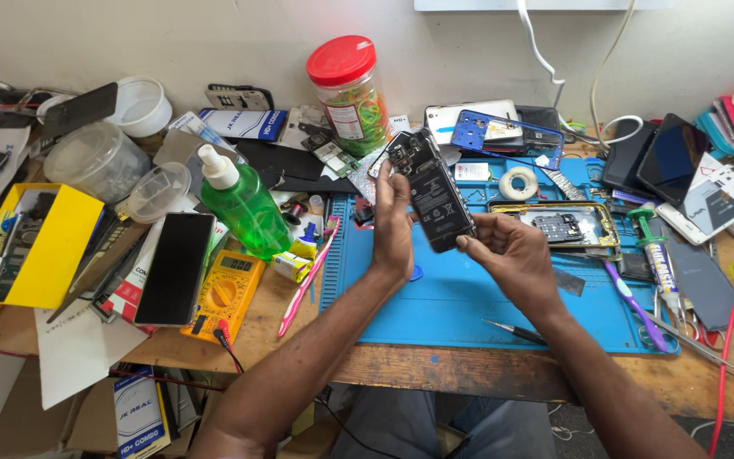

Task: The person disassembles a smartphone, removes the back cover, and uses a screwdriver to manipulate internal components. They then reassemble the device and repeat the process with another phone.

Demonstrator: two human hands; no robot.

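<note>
Being held up above the blue repair mat (pixel 469 306) is an opened smartphone (pixel 431 191), back cover off, its battery and board exposed; inspection of the internals appears to be under way. It is being gripped along its left edge by the left hand (pixel 394 225), fingers curled shut on it, while its lower end is being pinched by the right hand (pixel 511 251). Any further work would probably call for one hand freed to take up the tweezers (pixel 511 330) lying near on the mat.
</note>
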